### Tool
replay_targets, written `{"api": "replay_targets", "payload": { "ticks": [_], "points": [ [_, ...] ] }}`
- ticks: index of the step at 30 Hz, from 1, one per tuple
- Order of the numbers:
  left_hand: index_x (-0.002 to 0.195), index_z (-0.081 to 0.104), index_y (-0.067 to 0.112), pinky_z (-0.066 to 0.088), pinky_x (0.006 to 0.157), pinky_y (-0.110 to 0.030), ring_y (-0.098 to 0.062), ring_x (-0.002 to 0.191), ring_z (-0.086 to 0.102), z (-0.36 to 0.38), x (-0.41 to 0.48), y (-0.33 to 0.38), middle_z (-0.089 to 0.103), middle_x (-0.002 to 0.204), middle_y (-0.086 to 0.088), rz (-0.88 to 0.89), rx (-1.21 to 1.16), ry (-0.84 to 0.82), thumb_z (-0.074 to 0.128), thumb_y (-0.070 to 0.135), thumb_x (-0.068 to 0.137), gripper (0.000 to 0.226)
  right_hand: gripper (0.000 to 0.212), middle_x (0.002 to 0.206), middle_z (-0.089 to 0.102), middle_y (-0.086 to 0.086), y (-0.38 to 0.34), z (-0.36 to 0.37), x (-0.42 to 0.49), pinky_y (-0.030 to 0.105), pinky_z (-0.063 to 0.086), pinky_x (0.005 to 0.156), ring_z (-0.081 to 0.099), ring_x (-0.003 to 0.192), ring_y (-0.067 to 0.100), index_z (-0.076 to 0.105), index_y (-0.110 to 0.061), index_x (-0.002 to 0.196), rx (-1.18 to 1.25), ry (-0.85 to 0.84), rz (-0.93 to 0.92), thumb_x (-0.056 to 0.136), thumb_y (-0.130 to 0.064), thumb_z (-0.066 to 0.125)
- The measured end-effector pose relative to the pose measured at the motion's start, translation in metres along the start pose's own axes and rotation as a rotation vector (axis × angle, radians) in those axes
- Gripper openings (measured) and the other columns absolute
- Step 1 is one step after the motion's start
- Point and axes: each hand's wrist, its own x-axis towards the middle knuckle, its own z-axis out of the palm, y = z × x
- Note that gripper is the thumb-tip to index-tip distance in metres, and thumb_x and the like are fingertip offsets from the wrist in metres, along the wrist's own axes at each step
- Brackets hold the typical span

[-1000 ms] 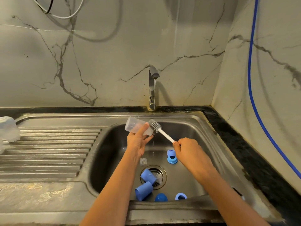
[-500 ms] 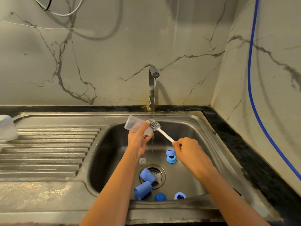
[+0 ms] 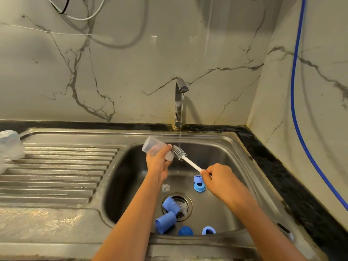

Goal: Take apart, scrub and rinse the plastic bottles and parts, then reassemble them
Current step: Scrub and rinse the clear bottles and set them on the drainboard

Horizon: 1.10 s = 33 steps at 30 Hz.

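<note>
My left hand (image 3: 157,162) grips a clear plastic bottle (image 3: 153,147) over the sink basin, its mouth pointing right. My right hand (image 3: 216,176) holds the white handle of a bottle brush (image 3: 179,153); its grey bristle head sits right at the bottle's mouth, under the thin stream of water. On the basin floor lie two blue caps (image 3: 168,213) by the drain, a blue ring part (image 3: 198,184), a blue dome (image 3: 185,230), another blue ring (image 3: 208,230) and a small clear teat (image 3: 165,187).
The tap (image 3: 179,102) runs at the back of the steel sink (image 3: 244,166). A ribbed draining board (image 3: 56,172) lies to the left, with a clear bottle part (image 3: 10,145) standing at its far left. A blue hose (image 3: 295,91) hangs down the right wall.
The bottle and brush have stayed nearly in place under the stream; both hands shifted only slightly. The brush head remains at the bottle's mouth.
</note>
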Motion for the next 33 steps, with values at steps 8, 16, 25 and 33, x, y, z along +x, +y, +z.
{"api": "replay_targets", "payload": {
  "ticks": [8,16,25,33],
  "points": [
    [0.125,0.051,0.006,0.057,0.080,-0.040,-0.029,0.107,0.059,0.008,-0.005,-0.004,0.058,0.118,-0.017,-0.057,0.088,-0.225,0.069,0.002,0.080,0.049,0.031,0.062,0.050,-0.006,0.002,-0.005,0.004,0.026,0.035,0.050,0.047,0.054,0.012,0.056,-0.015,0.080,0.016,0.064,0.095,0.101,-0.029,0.038],
    [0.123,0.049,0.002,0.051,0.094,-0.051,-0.032,0.108,0.063,0.000,0.004,-0.003,0.064,0.111,-0.019,-0.132,-0.218,-0.035,0.072,0.014,0.083,0.047,0.036,0.068,0.057,0.002,-0.010,0.002,-0.006,0.035,0.047,0.057,0.052,0.057,0.017,0.058,-0.014,0.078,0.030,0.049,-0.071,0.101,-0.034,0.038],
    [0.134,0.045,0.009,0.056,0.069,-0.028,-0.024,0.101,0.064,0.000,-0.001,-0.001,0.061,0.121,-0.016,-0.083,-0.010,-0.111,0.076,0.006,0.077,0.064,0.034,0.070,0.054,0.000,-0.001,0.003,-0.002,0.034,0.044,0.056,0.052,0.061,0.018,0.055,-0.015,0.079,-0.024,0.065,0.014,0.101,-0.034,0.036],
    [0.137,0.040,0.008,0.059,0.080,-0.031,-0.023,0.097,0.066,-0.004,0.001,0.003,0.059,0.121,-0.017,-0.019,-0.093,-0.009,0.074,0.000,0.076,0.071,0.033,0.070,0.055,-0.001,-0.006,0.005,-0.005,0.034,0.049,0.059,0.053,0.059,0.015,0.059,-0.015,0.085,-0.006,0.017,-0.022,0.101,-0.035,0.038]
  ]
}}
